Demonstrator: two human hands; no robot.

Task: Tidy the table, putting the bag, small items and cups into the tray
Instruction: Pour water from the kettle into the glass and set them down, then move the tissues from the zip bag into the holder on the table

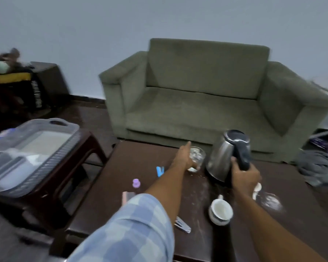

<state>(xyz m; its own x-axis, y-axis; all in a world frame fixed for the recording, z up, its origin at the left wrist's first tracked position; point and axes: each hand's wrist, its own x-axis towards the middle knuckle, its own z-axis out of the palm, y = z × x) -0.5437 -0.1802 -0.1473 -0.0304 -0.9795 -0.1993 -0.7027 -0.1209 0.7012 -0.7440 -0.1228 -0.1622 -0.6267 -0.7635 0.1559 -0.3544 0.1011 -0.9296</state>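
Observation:
My left hand (185, 157) reaches across the dark table (136, 159) and wraps around a clear glass cup (197, 157) at its far side. My right hand (244, 175) grips the black handle of a steel kettle (222, 156), which leans to the left. A white cup (221, 208) stands near the front, with a clear glass (269, 199) lying to its right. A blue item (160, 171), a purple-capped item (136, 183), a pink flat item (127, 196) and a metal clip (182, 224) lie on the table. The grey tray (51, 150) rests on a stool at the left.
A green sofa (206, 95) stands behind the table. The tray's wooden stool (87, 148) sits close to the table's left edge. Grey cloth (318, 167) lies on the floor at the right. Dark bags (17, 87) are piled at the far left.

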